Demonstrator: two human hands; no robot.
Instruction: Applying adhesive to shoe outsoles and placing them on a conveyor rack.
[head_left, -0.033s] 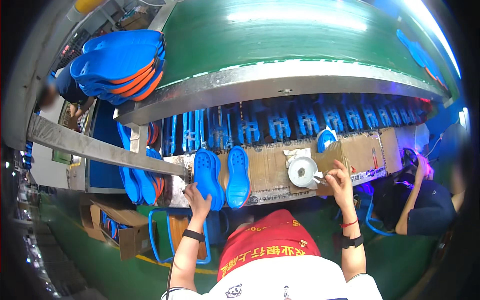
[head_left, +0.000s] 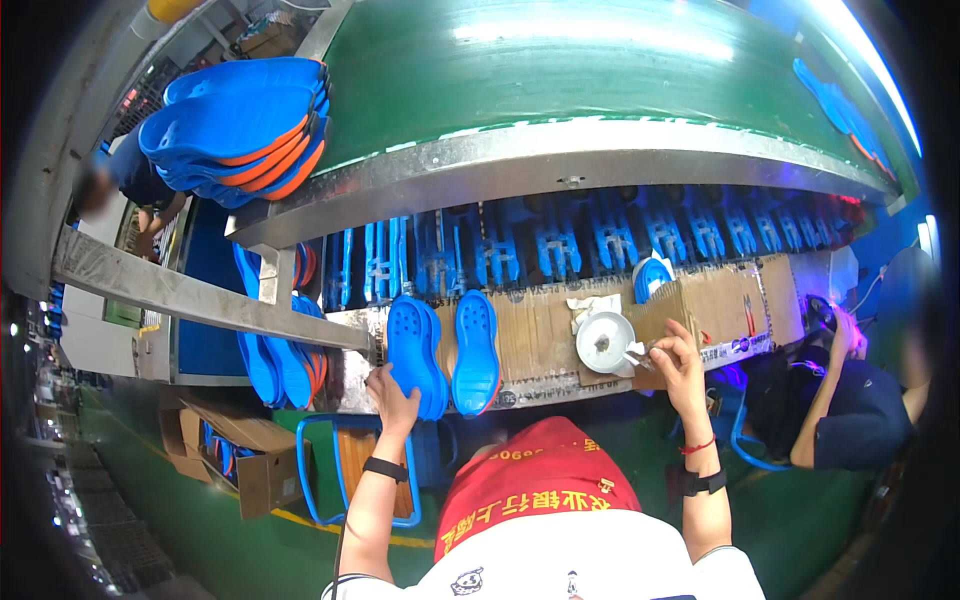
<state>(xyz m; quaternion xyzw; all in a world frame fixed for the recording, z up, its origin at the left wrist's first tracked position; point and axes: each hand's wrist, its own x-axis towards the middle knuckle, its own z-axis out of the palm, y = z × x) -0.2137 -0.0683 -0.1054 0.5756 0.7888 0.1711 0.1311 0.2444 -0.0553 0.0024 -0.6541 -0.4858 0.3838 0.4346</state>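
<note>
My left hand [head_left: 393, 400] rests against the near left edge of a small stack of blue shoe soles [head_left: 412, 345], its thumb apart from its fingers. Just right of that stack lies another blue sole [head_left: 476, 350] with round holes at its far end and a bit of orange along its rim. Over the bench's near edge, my right hand [head_left: 680, 368] is closed with its fingertips pinched; what they hold, if anything, I cannot make out. Beside those fingertips stands a white bowl [head_left: 592, 352] with a little pale stuff inside and a white scrap at its rim.
Cardboard [head_left: 540, 372] covers the bench. Behind it runs a row of blue holders [head_left: 557, 250] under a green conveyor [head_left: 560, 90]. More soles [head_left: 235, 125] are piled at the upper left. A metal bar [head_left: 200, 290] crosses the left side. A co-worker [head_left: 860, 415] sits at right.
</note>
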